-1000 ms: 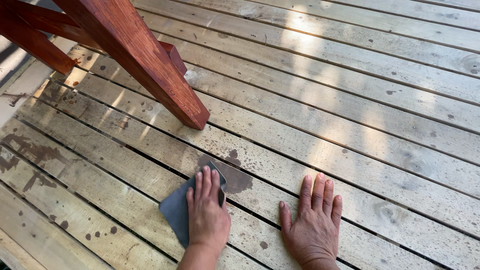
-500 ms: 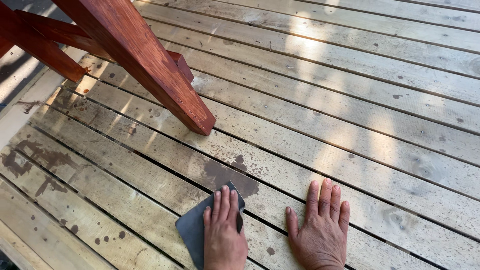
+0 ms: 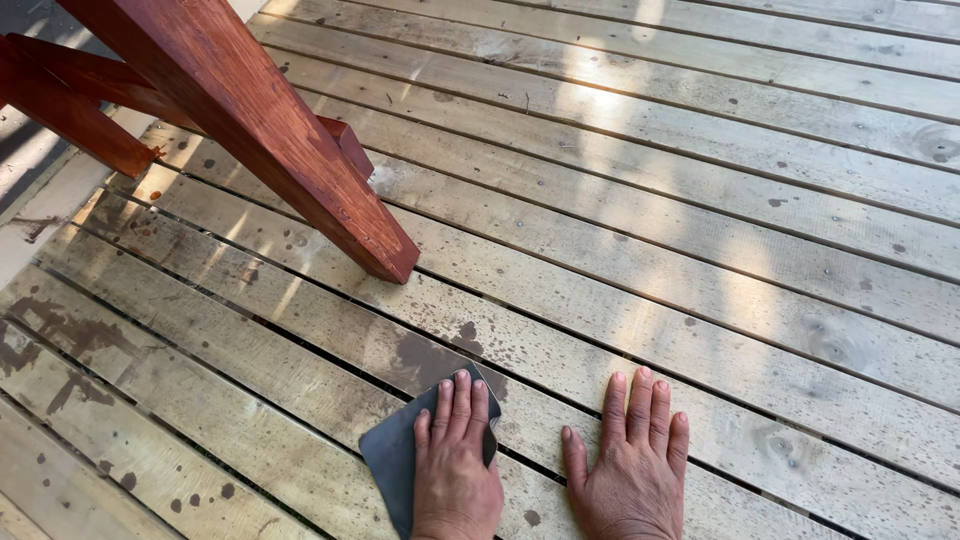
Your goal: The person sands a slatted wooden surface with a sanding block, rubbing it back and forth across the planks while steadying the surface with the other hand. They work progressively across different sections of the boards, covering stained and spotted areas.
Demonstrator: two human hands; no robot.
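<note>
Weathered, stained matt wooden deck boards [image 3: 700,250], glossy red-brown wooden leg [image 3: 270,130], matt grey cloth [image 3: 390,460]

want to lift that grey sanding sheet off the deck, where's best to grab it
Probably the free lower-left corner of the grey sheet, pinched from the left. The left hand lies flat over its right part, and it lies flat on the deck boards, so only edges give purchase.

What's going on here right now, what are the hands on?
A person is kneeling or leaning over a weathered wooden deck. The left hand presses flat on a dark grey cloth lying on the boards, just below a dark wet-looking patch. The right hand rests palm down, fingers spread, on the bare planks beside it, holding nothing. A red-stained wooden leg stands on the deck ahead of the hands, apart from both.
</note>
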